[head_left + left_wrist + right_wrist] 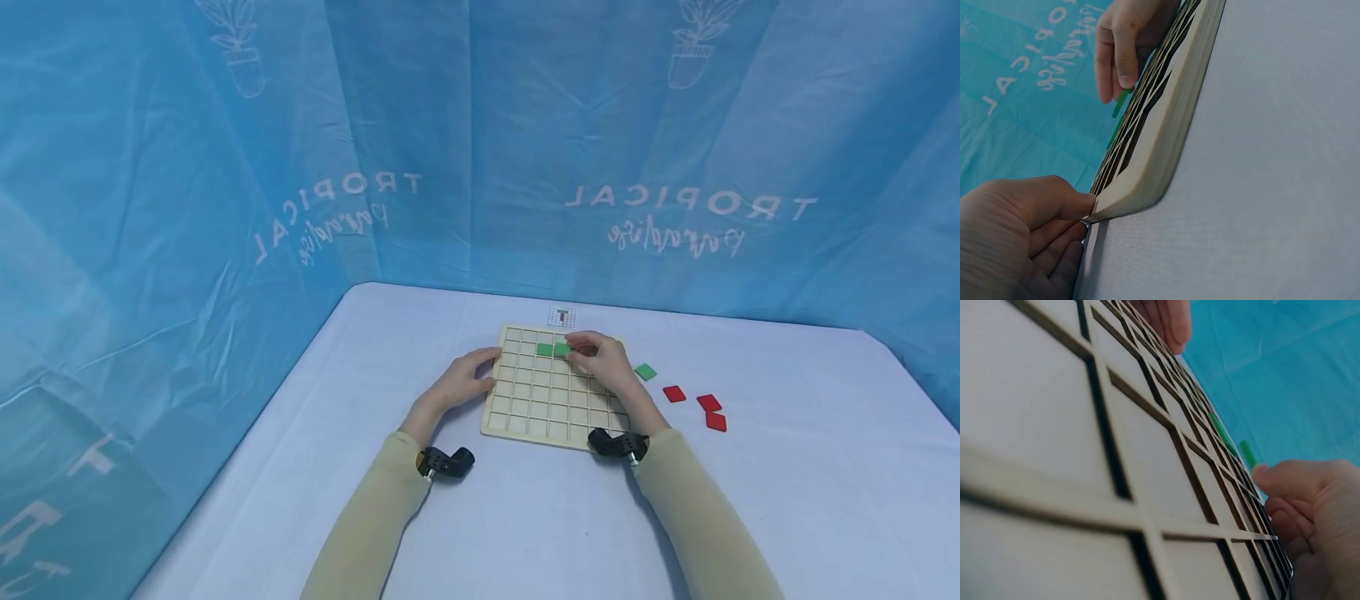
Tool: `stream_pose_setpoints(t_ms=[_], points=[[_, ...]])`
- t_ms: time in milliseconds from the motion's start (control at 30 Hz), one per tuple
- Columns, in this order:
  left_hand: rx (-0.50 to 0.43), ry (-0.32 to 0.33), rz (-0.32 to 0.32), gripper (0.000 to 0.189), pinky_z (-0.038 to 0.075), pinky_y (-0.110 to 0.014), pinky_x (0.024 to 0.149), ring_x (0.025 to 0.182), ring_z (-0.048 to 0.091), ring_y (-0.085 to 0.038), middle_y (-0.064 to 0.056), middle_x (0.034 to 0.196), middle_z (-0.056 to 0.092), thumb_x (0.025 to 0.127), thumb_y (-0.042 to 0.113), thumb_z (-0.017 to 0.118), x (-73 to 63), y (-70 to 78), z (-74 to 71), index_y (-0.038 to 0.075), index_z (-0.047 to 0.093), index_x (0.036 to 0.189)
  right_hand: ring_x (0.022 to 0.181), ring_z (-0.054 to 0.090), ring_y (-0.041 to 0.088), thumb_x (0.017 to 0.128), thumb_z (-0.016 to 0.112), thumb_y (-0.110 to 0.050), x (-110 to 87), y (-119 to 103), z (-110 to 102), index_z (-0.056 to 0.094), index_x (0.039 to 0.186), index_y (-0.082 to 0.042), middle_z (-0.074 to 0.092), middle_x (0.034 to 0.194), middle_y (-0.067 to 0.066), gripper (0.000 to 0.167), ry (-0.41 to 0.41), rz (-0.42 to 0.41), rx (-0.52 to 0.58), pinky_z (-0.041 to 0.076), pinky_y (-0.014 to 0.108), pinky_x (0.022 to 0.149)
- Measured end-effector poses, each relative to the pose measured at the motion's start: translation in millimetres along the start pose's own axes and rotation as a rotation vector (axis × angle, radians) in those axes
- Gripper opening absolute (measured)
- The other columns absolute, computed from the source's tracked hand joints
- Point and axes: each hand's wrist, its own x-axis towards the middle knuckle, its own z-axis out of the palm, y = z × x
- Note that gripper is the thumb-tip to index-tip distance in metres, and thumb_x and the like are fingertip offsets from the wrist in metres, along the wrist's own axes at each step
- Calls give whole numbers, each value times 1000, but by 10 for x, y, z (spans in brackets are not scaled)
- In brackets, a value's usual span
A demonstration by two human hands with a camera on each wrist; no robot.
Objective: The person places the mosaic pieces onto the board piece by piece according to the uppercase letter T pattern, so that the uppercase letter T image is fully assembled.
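A pale wooden grid board (536, 409) lies on the white table, its raised strips forming square cells. My left hand (459, 382) holds its left edge, and the left wrist view shows the thumb (1079, 205) at the rim with the other fingers bent below it. Over the board's far part, my right hand (609, 364) pinches a green square tile (1248, 454) between thumb and fingers. That tile is tilted up from the grid. Directly left of it, another green tile (545, 350) sits in a cell. My right hand covers some cells at the far right.
Right of the board lie a loose green tile (646, 372) and three red tiles, one nearer the board (674, 393) and two touching farther right. A small printed card (561, 317) with a grid pattern lies behind the board. Blue printed curtains (480, 150) stand around the table.
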Motion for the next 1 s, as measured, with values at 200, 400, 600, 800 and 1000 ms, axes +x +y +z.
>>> stream_pose_setpoints(t_ms=[200,400,600,800,1000], points=[[-3,-1,-1,56,23,-36,113,137,29,-23,-8,147,39,89,9,59,-13,9,-6,6,41,142,99,61,26,87,68,-10,-5,15,42,64,119,-5,65,109,11,33,26,-61,-132,51,40,88],[1,2,-3,56,23,-36,113,137,28,-23,-8,147,38,90,10,59,-14,16,-6,6,41,143,99,60,25,86,69,-11,-6,9,50,65,119,-5,65,109,10,33,16,-62,-169,51,40,88],[-3,1,2,56,23,-35,113,137,29,-23,-8,147,39,90,9,59,-15,17,-6,6,41,143,100,60,25,86,70,-12,-18,6,53,65,119,-6,65,109,10,34,10,-72,-176,51,40,87],[0,4,9,56,23,-36,113,137,29,-24,-9,146,39,89,8,59,-11,23,-9,5,41,142,98,61,25,87,69,-11,-15,8,59,64,119,-5,65,108,10,34,17,-73,-169,51,40,85],[0,7,-1,56,23,-36,113,137,29,-23,-8,146,39,89,9,59,-7,31,-4,5,41,142,99,60,23,87,69,-13,-6,2,61,64,119,-6,65,109,9,33,26,-40,-156,51,38,86]])
